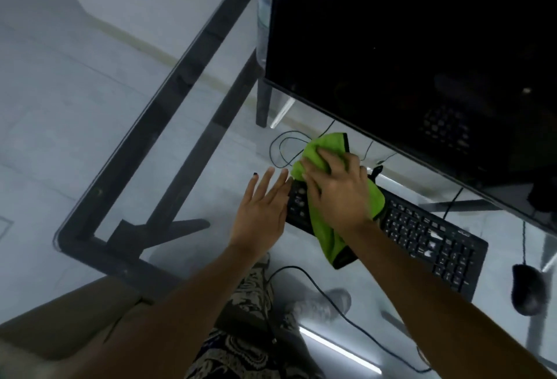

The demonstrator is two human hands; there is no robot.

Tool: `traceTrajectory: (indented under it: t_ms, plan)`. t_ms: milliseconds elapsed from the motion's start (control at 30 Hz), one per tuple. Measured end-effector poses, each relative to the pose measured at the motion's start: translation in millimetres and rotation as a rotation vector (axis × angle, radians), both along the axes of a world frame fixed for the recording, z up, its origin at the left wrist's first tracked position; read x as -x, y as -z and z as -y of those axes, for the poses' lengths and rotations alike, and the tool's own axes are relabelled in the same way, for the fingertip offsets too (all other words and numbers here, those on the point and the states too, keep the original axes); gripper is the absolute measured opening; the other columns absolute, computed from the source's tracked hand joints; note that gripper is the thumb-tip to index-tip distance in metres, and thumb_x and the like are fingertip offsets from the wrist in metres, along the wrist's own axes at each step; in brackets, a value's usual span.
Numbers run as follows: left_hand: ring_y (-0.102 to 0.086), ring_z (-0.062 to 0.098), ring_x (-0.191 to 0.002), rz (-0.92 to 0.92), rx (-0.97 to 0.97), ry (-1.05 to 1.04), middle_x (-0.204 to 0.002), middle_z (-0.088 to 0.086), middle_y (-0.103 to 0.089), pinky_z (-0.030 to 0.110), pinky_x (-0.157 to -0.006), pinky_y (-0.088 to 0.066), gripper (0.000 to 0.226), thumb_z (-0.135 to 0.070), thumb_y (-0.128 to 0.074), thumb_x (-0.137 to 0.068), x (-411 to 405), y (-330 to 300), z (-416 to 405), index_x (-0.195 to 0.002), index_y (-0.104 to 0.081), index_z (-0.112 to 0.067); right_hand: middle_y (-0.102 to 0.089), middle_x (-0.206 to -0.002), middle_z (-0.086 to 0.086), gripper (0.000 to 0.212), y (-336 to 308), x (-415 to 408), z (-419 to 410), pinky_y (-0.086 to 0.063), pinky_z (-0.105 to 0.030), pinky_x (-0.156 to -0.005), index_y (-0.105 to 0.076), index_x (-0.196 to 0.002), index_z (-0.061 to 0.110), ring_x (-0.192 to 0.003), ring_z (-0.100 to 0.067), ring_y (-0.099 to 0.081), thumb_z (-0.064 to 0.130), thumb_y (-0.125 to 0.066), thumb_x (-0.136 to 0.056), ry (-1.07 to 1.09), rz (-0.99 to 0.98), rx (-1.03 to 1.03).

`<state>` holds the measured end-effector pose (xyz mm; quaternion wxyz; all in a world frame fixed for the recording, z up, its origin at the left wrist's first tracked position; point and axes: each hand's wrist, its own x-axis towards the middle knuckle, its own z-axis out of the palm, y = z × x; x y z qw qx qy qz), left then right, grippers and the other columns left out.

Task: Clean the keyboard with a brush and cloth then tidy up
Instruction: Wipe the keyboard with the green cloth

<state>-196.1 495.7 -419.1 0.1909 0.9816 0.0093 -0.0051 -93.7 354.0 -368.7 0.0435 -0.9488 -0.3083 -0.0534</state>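
The cloth (326,235) is pressed on the keyboard (428,237) by the flat right hand (337,195). Its end is steadied by the spread left hand (259,213), likely against sliding.

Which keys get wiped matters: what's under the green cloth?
The black keyboard, keys showing either side of the green cloth. Keys beneath are hidden; the right hand presses on top.
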Motion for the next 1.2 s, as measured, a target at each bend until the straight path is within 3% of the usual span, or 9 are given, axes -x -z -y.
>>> traceTrajectory:
  t_ms: [67,200,333,467,600,767,900,1000,1200]
  plan:
    - [-0.029,0.029,-0.143,0.0,-0.009,0.001,-0.15,0.007,-0.041,0.051,-0.115,-0.026,0.048,-0.02,-0.028,-0.097,0.6,0.0,0.1,-0.143,-0.041,-0.011,-0.061,-0.128,-0.004,0.029,-1.6,-0.8,-8.5,-0.049,-0.046,-0.079,-0.069,-0.118,0.029,-0.106,-0.041,-0.051,0.031,-0.059,-0.09,0.058,-0.024,-0.029]
    - [-0.027,0.028,-0.144,-0.009,-0.007,0.003,-0.151,0.006,-0.04,0.051,-0.115,-0.026,0.048,-0.02,-0.029,-0.097,2.8,-1.4,3.5,-0.142,-0.043,-0.011,-0.063,-0.125,-0.004,0.029,2.4,16.9,2.7,-0.05,-0.045,-0.079,-0.071,-0.114,0.027,-0.103,-0.04,-0.053,0.029,-0.061,-0.087,-0.116,0.02,0.0]
    - [-0.029,0.028,-0.143,-0.008,-0.027,0.001,-0.15,0.007,-0.041,0.05,-0.116,-0.025,0.049,-0.021,-0.029,-0.097,1.5,0.9,-0.2,-0.142,-0.043,-0.009,-0.069,-0.113,-0.005,0.023,-4.1,-17.2,-15.6,-0.052,-0.041,-0.073,-0.074,-0.107,0.024,-0.096,-0.039,-0.055,0.025,-0.067,-0.085,0.075,0.036,-0.06]
    - [-0.03,0.029,-0.142,0.004,-0.021,0.007,-0.15,0.007,-0.041,0.049,-0.115,-0.027,0.049,-0.021,-0.031,-0.096,2.1,-1.4,2.1,-0.141,-0.044,-0.01,-0.064,-0.118,-0.002,0.026,-1.6,1.8,1.8,-0.048,-0.041,-0.078,-0.072,-0.111,0.027,-0.101,-0.034,-0.052,0.028,-0.064,-0.086,-0.161,0.034,0.031]
    - [-0.03,0.028,-0.143,-0.009,-0.039,-0.003,-0.15,0.007,-0.041,0.048,-0.116,-0.025,0.049,-0.021,-0.027,-0.097,0.9,1.9,-0.7,-0.142,-0.044,-0.01,-0.068,-0.112,-0.005,0.023,-0.4,-17.4,-13.2,-0.051,-0.04,-0.071,-0.074,-0.107,0.023,-0.096,-0.035,-0.053,0.027,-0.069,-0.085,0.059,0.03,-0.075]
    - [-0.029,0.027,-0.143,0.01,0.036,0.018,-0.15,0.01,-0.04,0.047,-0.116,-0.019,0.051,-0.031,-0.016,-0.104,9.2,2.8,-6.6,-0.141,-0.044,-0.009,-0.066,-0.119,-0.004,0.031,2.3,-7.3,-0.8,-0.053,-0.043,-0.074,-0.069,-0.117,0.024,-0.102,-0.03,-0.046,0.029,-0.07,-0.086,-0.016,-0.038,-0.116]
    - [-0.025,0.021,-0.144,0.023,-0.006,-0.035,-0.154,0.005,-0.032,0.053,-0.116,-0.014,0.051,-0.037,-0.028,-0.1,23.9,4.6,-7.5,-0.144,-0.04,-0.015,-0.067,-0.118,-0.005,0.027,-4.8,-11.8,-5.9,-0.054,-0.044,-0.077,-0.068,-0.111,0.022,-0.1,-0.032,-0.05,0.029,-0.07,-0.086,0.077,-0.088,-0.18]
    - [-0.023,0.017,-0.145,0.013,0.066,-0.124,-0.154,0.0,-0.033,0.054,-0.116,-0.01,0.05,-0.04,-0.023,-0.102,20.5,1.3,-0.6,-0.144,-0.042,-0.02,-0.065,-0.122,-0.002,0.022,-2.2,6.9,2.9,-0.051,-0.038,-0.08,-0.072,-0.106,0.024,-0.104,-0.026,-0.043,0.029,-0.071,-0.085,0.005,-0.089,-0.212]
    - [-0.025,0.018,-0.145,0.037,0.055,-0.113,-0.153,0.0,-0.036,0.06,-0.115,-0.014,0.048,-0.037,-0.034,-0.098,21.1,0.5,-0.8,-0.142,-0.044,-0.022,-0.066,-0.121,0.0,0.019,-0.6,18.2,14.2,-0.052,-0.037,-0.079,-0.074,-0.103,0.025,-0.103,-0.026,-0.049,0.032,-0.065,-0.088,-0.264,-0.056,-0.134]
